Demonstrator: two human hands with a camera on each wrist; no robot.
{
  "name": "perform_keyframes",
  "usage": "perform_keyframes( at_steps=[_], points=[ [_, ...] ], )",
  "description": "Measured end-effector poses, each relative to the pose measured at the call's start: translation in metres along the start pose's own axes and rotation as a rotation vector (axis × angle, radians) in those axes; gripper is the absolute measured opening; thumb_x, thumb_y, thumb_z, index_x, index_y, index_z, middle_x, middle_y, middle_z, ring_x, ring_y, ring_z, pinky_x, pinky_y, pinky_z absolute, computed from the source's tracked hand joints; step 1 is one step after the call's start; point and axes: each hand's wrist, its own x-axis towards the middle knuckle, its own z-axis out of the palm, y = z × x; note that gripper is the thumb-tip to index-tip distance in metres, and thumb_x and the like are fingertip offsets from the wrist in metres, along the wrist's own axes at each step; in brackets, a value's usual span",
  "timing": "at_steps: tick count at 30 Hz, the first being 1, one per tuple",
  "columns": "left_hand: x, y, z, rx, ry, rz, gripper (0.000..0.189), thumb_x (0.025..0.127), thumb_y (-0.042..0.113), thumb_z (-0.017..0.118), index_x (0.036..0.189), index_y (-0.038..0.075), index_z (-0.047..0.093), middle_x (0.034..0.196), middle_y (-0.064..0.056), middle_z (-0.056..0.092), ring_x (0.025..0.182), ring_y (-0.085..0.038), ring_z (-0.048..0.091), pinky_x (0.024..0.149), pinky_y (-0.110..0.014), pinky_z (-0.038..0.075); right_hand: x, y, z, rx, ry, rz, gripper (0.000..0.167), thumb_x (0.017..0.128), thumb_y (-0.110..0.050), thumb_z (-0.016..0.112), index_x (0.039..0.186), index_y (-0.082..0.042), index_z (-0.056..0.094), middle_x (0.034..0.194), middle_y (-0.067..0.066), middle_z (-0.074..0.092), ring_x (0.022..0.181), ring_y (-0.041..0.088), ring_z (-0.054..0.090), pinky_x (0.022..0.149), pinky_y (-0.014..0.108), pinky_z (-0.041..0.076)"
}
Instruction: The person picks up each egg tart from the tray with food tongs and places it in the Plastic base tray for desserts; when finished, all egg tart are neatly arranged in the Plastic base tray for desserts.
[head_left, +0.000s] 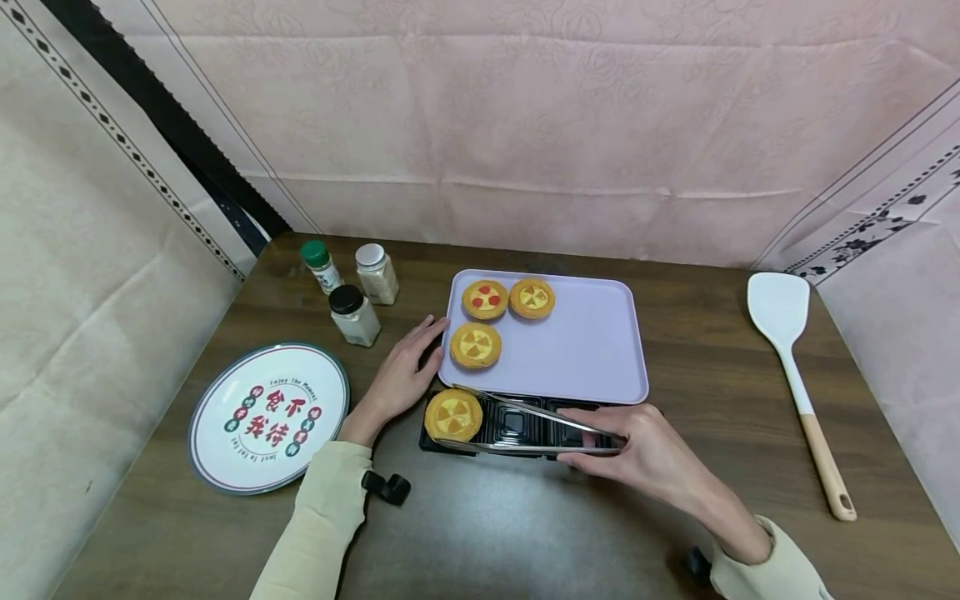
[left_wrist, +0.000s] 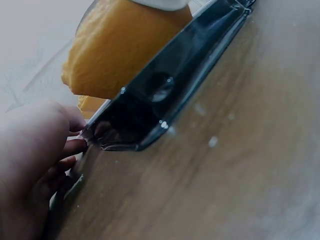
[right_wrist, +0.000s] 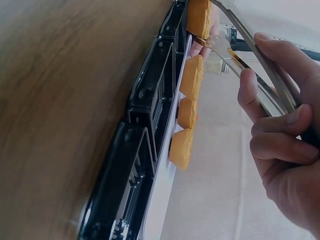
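Note:
My right hand (head_left: 645,450) holds metal tongs (head_left: 525,450), whose arms straddle an egg tart (head_left: 453,415) with a yellow wedge-patterned top. That tart sits at the left end of a black plastic tray (head_left: 513,427) with compartments. My left hand (head_left: 401,375) has its fingers extended at the left edge of a lavender tray (head_left: 585,333). In the left wrist view the tart (left_wrist: 125,50) shows above the black tray's corner, near the left fingers (left_wrist: 75,147). On the lavender tray lie a red-dotted tart (head_left: 484,300) and two yellow-patterned tarts (head_left: 532,298).
A round white plate (head_left: 262,379) with red lettering lies at the left. Behind it stand a green-capped jar (head_left: 321,265), a white-capped jar (head_left: 377,277) and a black-capped jar (head_left: 355,317). A white spatula (head_left: 780,312) with a wooden handle lies at the right.

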Motion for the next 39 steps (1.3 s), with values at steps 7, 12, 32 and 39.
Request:
perform_keyframes(
  at_steps=[7,12,32,39],
  points=[
    [0.0,0.001,0.0,0.003,-0.002,-0.002,0.048,0.104,0.023,0.049,0.15,0.013,0.042,0.152,-0.005,0.04,0.144,-0.023,0.026,0.112,-0.052,0.024,0.0,0.001,0.0,-0.011,0.002,-0.017,0.04,0.079,-0.026,0.084,0.116,-0.017,0.074,0.074,-0.02,0.057,0.058,-0.002,0.049,0.047,0.009,0.035],
    [0.0,0.001,0.0,0.002,0.0,0.002,0.048,0.104,0.022,0.049,0.15,0.012,0.042,0.152,-0.005,0.04,0.144,-0.023,0.026,0.112,-0.052,0.024,-0.001,0.002,0.001,-0.022,0.008,-0.027,0.04,0.078,-0.026,0.085,0.115,-0.016,0.074,0.074,-0.02,0.057,0.058,-0.003,0.049,0.047,0.008,0.034],
    [-0.001,0.001,0.0,0.0,0.004,0.016,0.048,0.104,0.022,0.049,0.15,0.012,0.042,0.152,-0.006,0.04,0.144,-0.025,0.026,0.112,-0.052,0.025,0.008,-0.001,-0.022,-0.055,0.088,0.137,0.05,0.078,-0.038,0.083,0.124,-0.023,0.07,0.079,-0.022,0.063,0.046,-0.001,0.034,0.038,0.017,0.028],
    [0.0,0.001,0.0,-0.003,-0.006,0.0,0.048,0.104,0.024,0.048,0.15,0.013,0.041,0.153,-0.007,0.039,0.144,-0.026,0.026,0.111,-0.055,0.025,0.02,0.015,-0.035,-0.224,0.33,0.311,0.049,0.076,-0.038,0.085,0.119,-0.019,0.073,0.071,-0.014,0.064,0.046,0.007,0.04,0.036,0.021,0.028]
  ],
)
